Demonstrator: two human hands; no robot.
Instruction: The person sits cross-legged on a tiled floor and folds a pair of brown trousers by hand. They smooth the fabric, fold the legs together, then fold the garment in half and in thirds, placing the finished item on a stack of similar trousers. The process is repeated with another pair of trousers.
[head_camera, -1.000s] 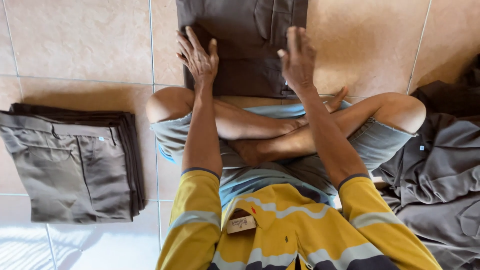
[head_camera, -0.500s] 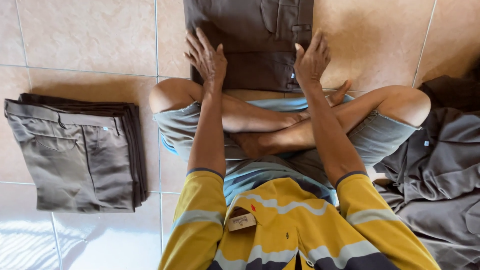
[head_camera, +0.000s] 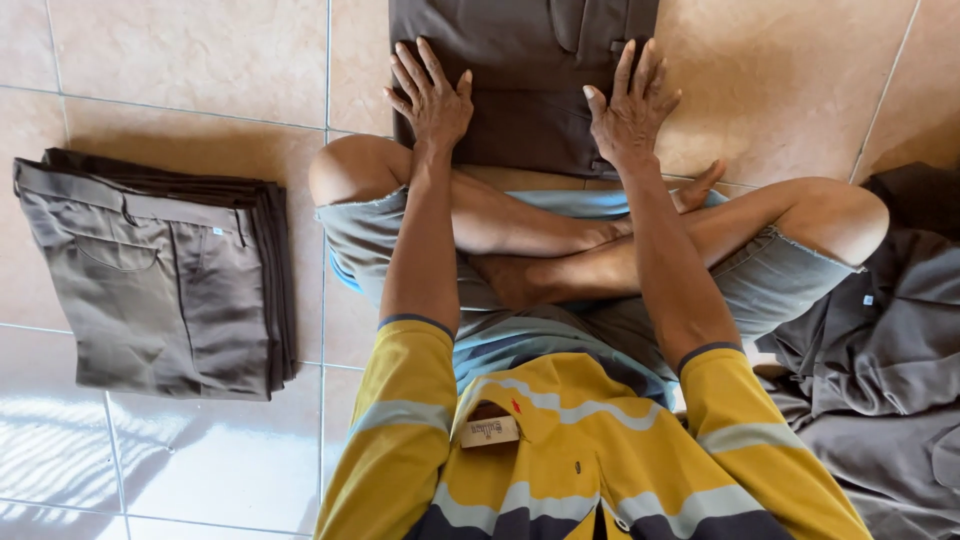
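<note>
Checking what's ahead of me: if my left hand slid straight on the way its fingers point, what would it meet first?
More of the same dark brown trousers: the left hand lies flat on them, fingers pointing to the picture's top edge. Nothing else shows in that line before the frame ends.

Beige tiled floor (head_camera: 200, 80), glossy sunlit patch

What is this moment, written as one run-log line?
left hand: flat on dark trousers | right hand: flat on same | folded stack: left
</note>
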